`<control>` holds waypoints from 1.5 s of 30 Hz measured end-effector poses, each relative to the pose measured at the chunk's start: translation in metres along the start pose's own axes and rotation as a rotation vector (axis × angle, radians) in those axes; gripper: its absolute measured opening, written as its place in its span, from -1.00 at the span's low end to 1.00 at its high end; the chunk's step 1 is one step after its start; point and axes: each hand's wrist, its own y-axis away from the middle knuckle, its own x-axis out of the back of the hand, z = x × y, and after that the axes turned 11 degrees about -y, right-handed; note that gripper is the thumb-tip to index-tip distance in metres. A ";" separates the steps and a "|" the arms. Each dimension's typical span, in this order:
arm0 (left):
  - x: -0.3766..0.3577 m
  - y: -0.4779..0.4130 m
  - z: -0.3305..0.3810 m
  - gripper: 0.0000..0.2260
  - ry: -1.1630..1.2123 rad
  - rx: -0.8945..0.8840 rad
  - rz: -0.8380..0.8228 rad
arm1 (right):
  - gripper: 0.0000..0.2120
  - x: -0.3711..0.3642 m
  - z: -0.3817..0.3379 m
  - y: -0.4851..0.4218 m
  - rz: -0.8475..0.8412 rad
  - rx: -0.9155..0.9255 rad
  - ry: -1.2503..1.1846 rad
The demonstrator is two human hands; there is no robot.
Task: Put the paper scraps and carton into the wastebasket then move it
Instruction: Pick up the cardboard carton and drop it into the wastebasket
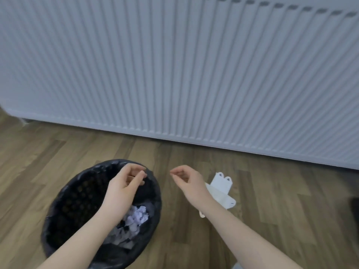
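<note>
A round wastebasket [64, 206] lined with a black bag stands on the wooden floor at the lower left. White paper scraps [134, 220] lie inside it at the bottom. My left hand [124, 185] hovers over the basket's far rim, fingers loosely curled, nothing visible in it. My right hand [186, 181] hangs above the floor just right of the basket, fingers apart and empty. A flattened white carton [221, 189] lies on the floor right behind my right wrist, partly hidden by it.
A wide white ribbed radiator [194, 74] fills the upper view, its lower edge close above the floor. A dark object [354, 208] shows at the right edge. Wooden floor [272, 200] stretches to the right of the carton.
</note>
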 end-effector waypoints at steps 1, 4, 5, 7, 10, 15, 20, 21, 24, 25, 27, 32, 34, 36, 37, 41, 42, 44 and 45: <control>-0.012 0.001 0.009 -0.91 -0.002 -0.035 -0.043 | -0.84 0.023 0.016 -0.001 0.065 -0.051 0.027; -0.039 0.005 0.022 -0.89 -0.091 -0.154 -0.151 | -0.67 0.080 0.068 -0.008 0.226 -0.330 0.176; -0.045 0.007 0.022 -0.89 -0.133 -0.191 -0.179 | -0.60 0.094 0.087 -0.009 0.267 -0.434 0.209; -0.047 0.009 0.019 -0.89 -0.205 -0.219 -0.214 | -0.51 0.110 0.116 -0.008 0.304 -0.574 0.316; -0.044 0.006 0.010 -0.89 -0.282 -0.216 -0.197 | -0.35 0.117 0.150 -0.013 0.347 -0.673 0.439; -0.047 0.002 -0.006 -0.91 -0.303 -0.189 -0.139 | -0.60 0.109 0.185 -0.031 0.467 -0.702 0.341; -0.057 -0.002 -0.017 -0.90 -0.361 -0.211 -0.172 | -0.73 0.095 0.205 -0.038 0.546 -0.688 0.380; -0.059 -0.003 -0.017 -0.90 -0.365 -0.220 -0.181 | -0.74 0.094 0.206 -0.038 0.564 -0.679 0.364; -0.064 -0.005 -0.016 -0.90 -0.378 -0.247 -0.192 | -0.76 0.093 0.204 -0.036 0.583 -0.657 0.311; -0.066 -0.005 -0.016 -0.90 -0.383 -0.260 -0.189 | -0.76 0.093 0.204 -0.035 0.582 -0.650 0.296; -0.069 -0.006 -0.016 -0.89 -0.396 -0.280 -0.182 | -0.76 0.093 0.199 -0.029 0.580 -0.628 0.254; -0.073 -0.008 -0.018 -0.89 -0.427 -0.308 -0.200 | -0.77 0.091 0.167 -0.016 0.547 -0.547 0.205; -0.072 -0.008 -0.016 -0.88 -0.432 -0.315 -0.211 | -0.76 0.091 0.144 -0.014 0.537 -0.487 0.128; -0.068 -0.009 -0.015 -0.87 -0.413 -0.306 -0.200 | -0.74 0.089 0.114 -0.014 0.524 -0.400 0.002; -0.064 -0.009 -0.014 -0.87 -0.399 -0.301 -0.184 | -0.73 0.087 0.096 -0.014 0.521 -0.340 -0.054; -0.032 -0.010 -0.007 -0.86 -0.352 -0.290 -0.036 | -0.74 0.062 0.015 -0.016 0.410 -0.106 -0.225; -0.021 -0.009 -0.005 -0.86 -0.335 -0.269 0.013 | -0.74 0.050 -0.006 -0.016 0.359 -0.064 -0.260; 0.005 -0.006 -0.006 -0.84 -0.297 -0.215 0.131 | -0.74 0.020 -0.039 -0.015 0.265 0.007 -0.285; 0.017 -0.005 -0.009 -0.83 -0.287 -0.193 0.186 | -0.74 0.005 -0.051 -0.015 0.227 0.033 -0.268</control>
